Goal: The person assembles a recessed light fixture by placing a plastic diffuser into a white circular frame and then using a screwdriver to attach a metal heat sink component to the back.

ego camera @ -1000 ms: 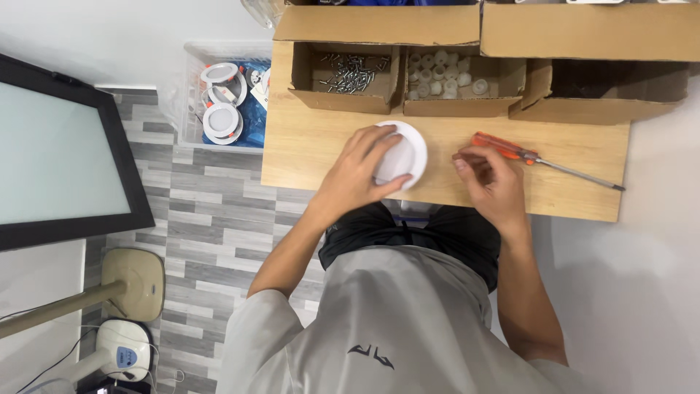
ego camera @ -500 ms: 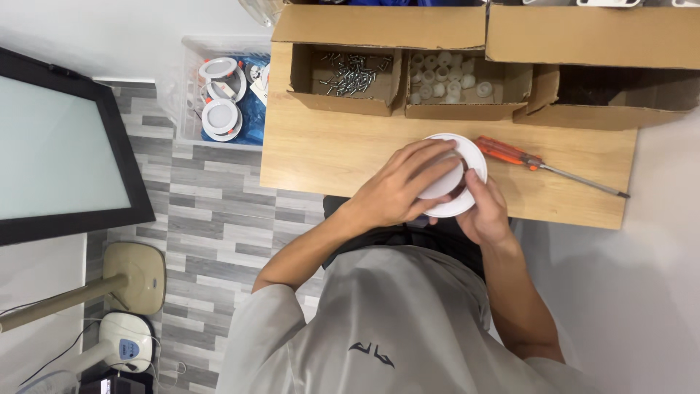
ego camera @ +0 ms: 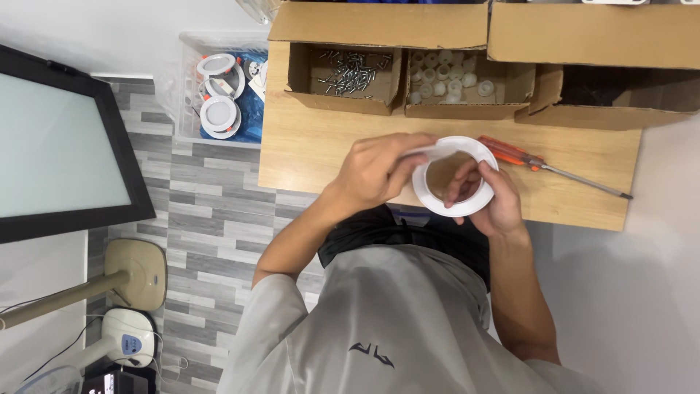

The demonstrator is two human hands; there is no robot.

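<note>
Over a wooden table (ego camera: 328,146), both hands half hide a white ring (ego camera: 467,206).

The left hand (ego camera: 379,171) covers the upper left rim of the white ring (ego camera: 453,176), and the right hand's (ego camera: 487,195) palm hides behind it. The top edge crops the cardboard boxes (ego camera: 379,25); the dark box (ego camera: 620,91) at upper right shows no contents. The monitor (ego camera: 62,142) runs off the left edge
</note>
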